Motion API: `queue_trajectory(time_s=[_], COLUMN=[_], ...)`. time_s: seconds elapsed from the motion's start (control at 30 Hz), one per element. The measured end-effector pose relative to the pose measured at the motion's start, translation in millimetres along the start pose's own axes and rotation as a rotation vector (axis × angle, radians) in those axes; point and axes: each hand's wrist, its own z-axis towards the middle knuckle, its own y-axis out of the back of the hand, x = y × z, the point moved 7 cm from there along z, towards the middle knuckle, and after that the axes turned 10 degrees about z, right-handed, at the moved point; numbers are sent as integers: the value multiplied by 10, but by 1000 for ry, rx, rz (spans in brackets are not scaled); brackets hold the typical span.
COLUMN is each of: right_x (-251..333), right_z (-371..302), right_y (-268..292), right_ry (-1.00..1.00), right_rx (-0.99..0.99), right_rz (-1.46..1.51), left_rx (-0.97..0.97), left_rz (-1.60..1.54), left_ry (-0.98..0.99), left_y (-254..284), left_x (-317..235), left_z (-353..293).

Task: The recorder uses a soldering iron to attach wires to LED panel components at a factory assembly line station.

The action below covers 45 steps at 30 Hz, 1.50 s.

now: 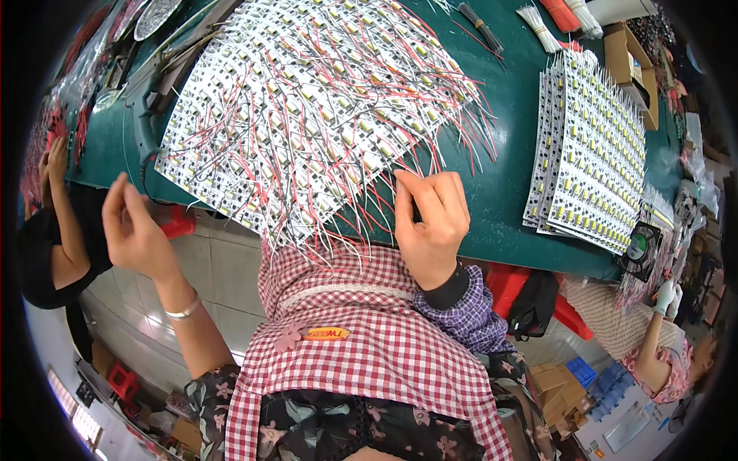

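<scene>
A large white sheet of small circuit boards [231, 161] lies before me on the green table, dotted with yellow parts. Thin red, black and white wires [307, 177] are strewn over it and hang past its near edge. By that edge, my right hand [434, 227] is closed, thumb and forefinger pinched at the wire ends; whatever it pinches is too small to name. My left hand [138, 234], with a bracelet on its wrist, is raised left of the sheet. Its fingers are drawn together in a pinch, and I cannot make out anything between them.
A grey-green handled tool [144, 123] with a black cord lies left of the sheet. To the right stand stacked board sheets [596, 154], a small black fan [639, 250] and a cardboard box [630, 69]. Wire bundles [538, 29] lie behind. Co-workers sit at both sides.
</scene>
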Motion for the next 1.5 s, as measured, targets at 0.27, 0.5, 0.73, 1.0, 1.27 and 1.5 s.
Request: queue_trajectory(time_s=[0.27, 0.5, 0.73, 1.0, 1.27, 1.5], right_x=[149, 220, 435, 754, 710, 802], right_z=[-17, -68, -106, -343, -472, -470], right_y=[71, -125, -105, -316, -437, -337], right_ry=[70, 34, 149, 301, 248, 252], right_rx=[-70, 73, 121, 392, 504, 350], right_rz=[111, 186, 109, 324, 204, 235], left_rx=[-5, 240, 299, 211, 374, 521], left_rz=[220, 262, 470, 677, 572, 14], left_ry=[-14, 160, 181, 64, 42, 299], left_y=[-377, -862, -964, -880, -1081, -1127], left_x=[1218, 1423, 1097, 497, 760, 904], left_z=[986, 1225, 1293, 951, 1086, 1038])
